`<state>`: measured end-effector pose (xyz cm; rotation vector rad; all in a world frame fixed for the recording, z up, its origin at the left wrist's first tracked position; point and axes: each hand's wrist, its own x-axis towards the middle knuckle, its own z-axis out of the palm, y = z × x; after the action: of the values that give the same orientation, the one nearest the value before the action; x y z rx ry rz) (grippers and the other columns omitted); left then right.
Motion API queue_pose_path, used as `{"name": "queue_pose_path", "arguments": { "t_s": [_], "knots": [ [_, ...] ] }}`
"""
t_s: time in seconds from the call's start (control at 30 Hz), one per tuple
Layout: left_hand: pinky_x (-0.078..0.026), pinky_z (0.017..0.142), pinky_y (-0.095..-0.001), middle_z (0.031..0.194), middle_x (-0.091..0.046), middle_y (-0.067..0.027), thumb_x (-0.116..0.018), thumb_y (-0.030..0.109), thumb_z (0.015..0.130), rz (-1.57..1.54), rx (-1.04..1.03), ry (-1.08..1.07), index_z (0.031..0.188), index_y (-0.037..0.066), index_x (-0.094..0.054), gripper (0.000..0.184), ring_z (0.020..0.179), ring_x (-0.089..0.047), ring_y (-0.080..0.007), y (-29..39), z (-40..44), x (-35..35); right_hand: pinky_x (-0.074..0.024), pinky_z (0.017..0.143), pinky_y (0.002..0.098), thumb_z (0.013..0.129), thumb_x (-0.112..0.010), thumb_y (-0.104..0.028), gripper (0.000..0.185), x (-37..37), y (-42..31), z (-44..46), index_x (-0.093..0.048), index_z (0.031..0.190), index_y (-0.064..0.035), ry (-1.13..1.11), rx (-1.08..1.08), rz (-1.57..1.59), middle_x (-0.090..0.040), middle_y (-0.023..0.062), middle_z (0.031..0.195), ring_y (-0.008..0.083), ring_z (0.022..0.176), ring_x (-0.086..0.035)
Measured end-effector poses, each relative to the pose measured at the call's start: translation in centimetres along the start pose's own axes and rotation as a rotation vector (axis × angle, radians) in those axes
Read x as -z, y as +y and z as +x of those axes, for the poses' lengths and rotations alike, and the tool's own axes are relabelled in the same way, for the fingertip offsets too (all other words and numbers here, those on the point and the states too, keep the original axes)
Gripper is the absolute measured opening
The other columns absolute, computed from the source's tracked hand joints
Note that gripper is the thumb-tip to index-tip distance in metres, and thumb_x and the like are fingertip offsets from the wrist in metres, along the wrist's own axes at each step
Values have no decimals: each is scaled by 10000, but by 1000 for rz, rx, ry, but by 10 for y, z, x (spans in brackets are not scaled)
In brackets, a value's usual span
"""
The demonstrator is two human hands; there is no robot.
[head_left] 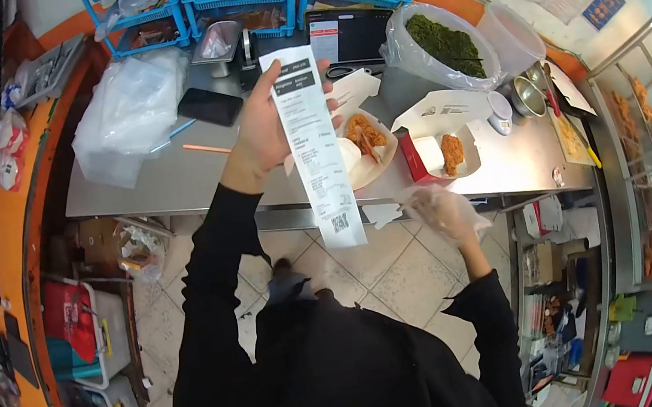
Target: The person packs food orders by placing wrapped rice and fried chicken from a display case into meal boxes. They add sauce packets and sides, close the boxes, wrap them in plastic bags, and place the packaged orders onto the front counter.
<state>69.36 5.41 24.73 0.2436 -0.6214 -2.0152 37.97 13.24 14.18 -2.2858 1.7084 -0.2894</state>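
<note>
My left hand (265, 127) holds a long printed receipt (314, 149) upright above the counter's front edge, thumb on its face and fingertips showing past its right side. My right hand (443, 213), inside a clear plastic glove, hangs just off the front edge, below the boxes; its fingers are blurred and hidden by the plastic. Behind the receipt sits an open box (388, 159) with rice and orange-brown food. To its right, a red and white box (421, 161) stands open with a piece of fried chicken (452, 153) and a white block of rice.
Plastic bags (130, 107) and a black phone (210, 107) lie on the left of the steel counter (132, 190). A bag of green leaves (447, 47), a metal bowl (528, 96) and a yellow-handled knife (594, 156) are on the right. Blue racks (242, 0) stand behind.
</note>
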Motion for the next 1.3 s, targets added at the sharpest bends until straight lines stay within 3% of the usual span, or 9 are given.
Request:
{"name": "queue_pose_path", "arguments": {
  "t_s": [0.27,0.3,0.43,0.77,0.9,0.97,1.0,1.1,1.3],
  "knots": [
    [-448,815,-410,934,-540,-97,-380,462,856,14,39,-110,1224,31,-402,568,854,-543,-228,-45,111,-7,-468,735,360,755,-620,-235,582,18,135,-10,-355,1235,-42,403,-186,-33,-478,185,1095,278,875,-551],
    [-454,805,-403,937,-545,-94,-376,464,857,-4,33,-112,1216,28,-412,566,842,-551,-220,-52,123,-7,-463,760,373,729,-649,-197,772,26,150,-11,-182,1327,-51,232,-248,-45,-377,209,1209,284,915,-534],
    [-463,794,-398,935,-554,-90,-362,476,856,-4,-15,-2,1200,24,-436,572,822,-565,-200,-68,159,-4,-467,732,342,726,-657,-197,820,34,203,8,-145,1341,-16,65,-94,136,-456,181,1157,249,862,-539],
    [-460,805,-418,931,-553,-92,-353,459,862,11,-220,206,1213,19,-416,566,826,-565,-215,-76,187,18,-460,734,320,768,-630,-222,464,99,275,77,-473,1170,-52,-352,-73,99,-584,134,975,216,844,-580],
    [-454,819,-424,935,-555,-110,-369,452,860,8,-344,241,1207,11,-419,563,855,-564,-240,-86,185,15,-448,755,275,776,-613,-140,409,136,358,130,-491,1152,-31,-257,-133,559,-586,89,989,154,871,-559],
    [-449,833,-423,934,-558,-118,-375,444,859,-16,-406,261,1208,8,-420,561,867,-562,-245,-96,185,8,-439,785,281,786,-598,-156,393,158,376,167,-497,1142,-21,-168,-11,525,-577,119,1039,178,910,-556],
    [-438,843,-426,943,-555,-122,-378,444,857,-78,-442,250,1216,7,-411,566,872,-556,-247,-102,185,0,-431,801,302,808,-566,-196,372,193,341,183,-508,1127,-15,-120,54,91,-573,142,1046,216,914,-559],
    [-431,824,-430,936,-537,-121,-378,436,861,-37,-556,322,1219,9,-399,558,851,-539,-253,-124,191,-22,-413,834,321,875,-437,-249,335,198,402,252,-490,1149,-63,6,391,215,-543,128,1100,247,971,-542],
    [-466,751,-411,928,-518,-112,-343,418,881,46,-649,523,1217,16,-392,526,840,-534,-247,-177,204,-59,-446,743,334,802,-538,-206,310,168,429,389,-558,1072,-56,136,537,235,-601,151,952,256,865,-579]
  ]
}}
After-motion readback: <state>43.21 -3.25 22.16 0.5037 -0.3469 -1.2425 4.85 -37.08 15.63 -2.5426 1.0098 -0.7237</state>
